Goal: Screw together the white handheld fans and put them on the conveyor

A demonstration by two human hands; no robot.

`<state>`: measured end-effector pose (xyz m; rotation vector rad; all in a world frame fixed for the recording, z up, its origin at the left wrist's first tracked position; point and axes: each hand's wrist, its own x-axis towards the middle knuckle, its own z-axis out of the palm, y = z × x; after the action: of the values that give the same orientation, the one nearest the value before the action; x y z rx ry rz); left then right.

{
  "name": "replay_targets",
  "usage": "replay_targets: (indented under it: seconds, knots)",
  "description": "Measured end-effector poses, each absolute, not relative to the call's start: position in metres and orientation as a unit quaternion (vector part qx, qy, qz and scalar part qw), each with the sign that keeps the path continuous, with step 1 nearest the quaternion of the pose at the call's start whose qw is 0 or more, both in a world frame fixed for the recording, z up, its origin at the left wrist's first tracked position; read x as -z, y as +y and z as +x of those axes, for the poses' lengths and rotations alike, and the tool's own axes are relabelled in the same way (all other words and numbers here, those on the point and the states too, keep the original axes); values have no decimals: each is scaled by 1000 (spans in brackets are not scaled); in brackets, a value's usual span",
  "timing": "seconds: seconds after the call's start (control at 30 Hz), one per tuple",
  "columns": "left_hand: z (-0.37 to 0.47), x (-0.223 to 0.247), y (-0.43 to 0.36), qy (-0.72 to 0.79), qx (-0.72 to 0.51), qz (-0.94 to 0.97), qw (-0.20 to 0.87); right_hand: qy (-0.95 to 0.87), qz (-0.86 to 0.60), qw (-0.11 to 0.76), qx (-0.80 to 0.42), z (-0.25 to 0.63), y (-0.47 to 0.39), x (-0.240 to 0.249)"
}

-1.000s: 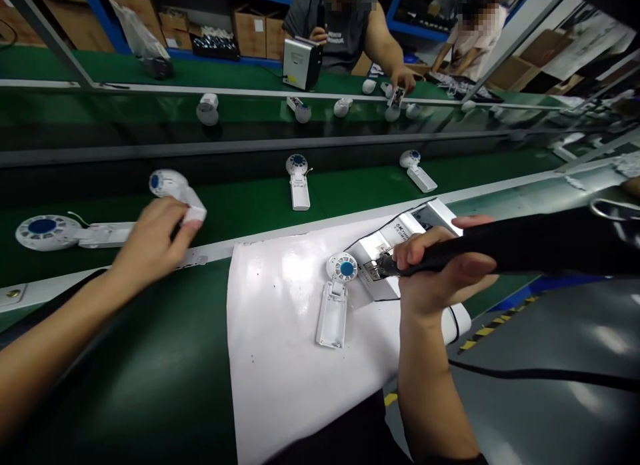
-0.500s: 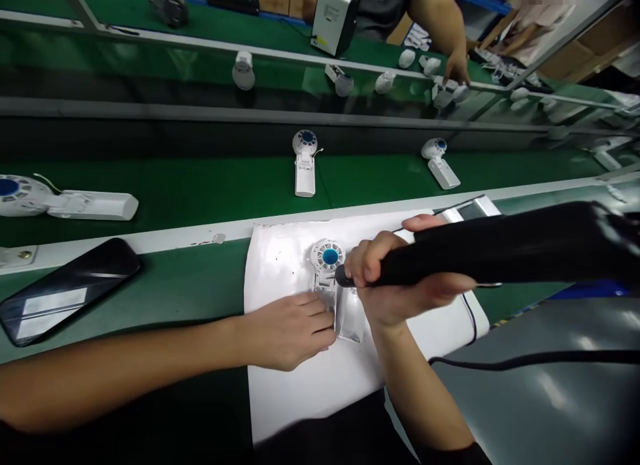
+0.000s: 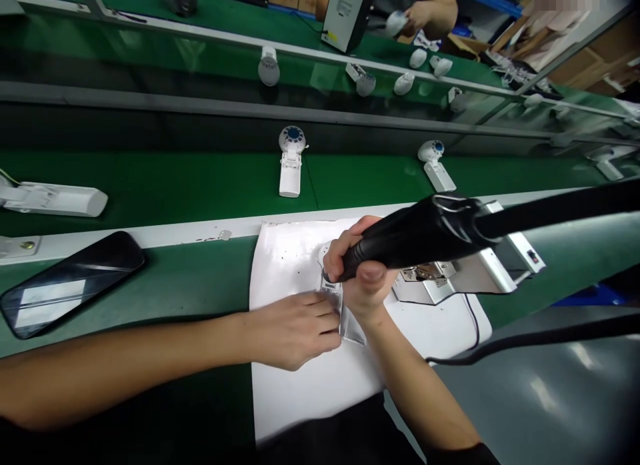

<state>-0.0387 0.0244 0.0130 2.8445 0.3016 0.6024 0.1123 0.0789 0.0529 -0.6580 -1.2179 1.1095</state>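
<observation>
A black corded electric screwdriver (image 3: 405,235) is wrapped in the fingers of my right hand (image 3: 367,288). Its tip points down at a white handheld fan housing (image 3: 324,253), mostly covered by my hands. The bit itself is hidden, so contact with a screw cannot be told. My left hand (image 3: 300,328) is closed around the housing's handle part and rests low on the white mat (image 3: 320,395). Beside the handle, a clear plastic piece (image 3: 354,330) shows between my wrists.
A metal box-like device (image 3: 480,275) stands right of my right hand. A phone (image 3: 75,282) lies at the left. Beyond the white ledge, similar fan housings (image 3: 290,175) sit on the green belt (image 3: 215,178). Across it, a co-worker's hand (image 3: 420,15) holds a white part.
The screwdriver's rear has swung, showing its cord end and uncovering the metal device. Fan housings on the belt have shifted left. The co-worker's hand has lifted a white part.
</observation>
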Motion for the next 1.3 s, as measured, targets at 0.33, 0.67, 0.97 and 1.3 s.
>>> replay_targets:
  seconds: [0.33,0.67,0.97,1.3]
  knots:
    - [-29,-3,16,132,-179,971,84,-516,-291,648,-479,112,80,-55]
    - [-142,-32,177,428,-152,891,33,-487,-371,781,-123,219,76,-126]
    - [-155,-46,181,480,-174,855,86,-522,-357,756,-172,204,82,-106]
    - [-75,-35,6,250,-205,946,34,-562,-276,645,-438,161,38,-137]
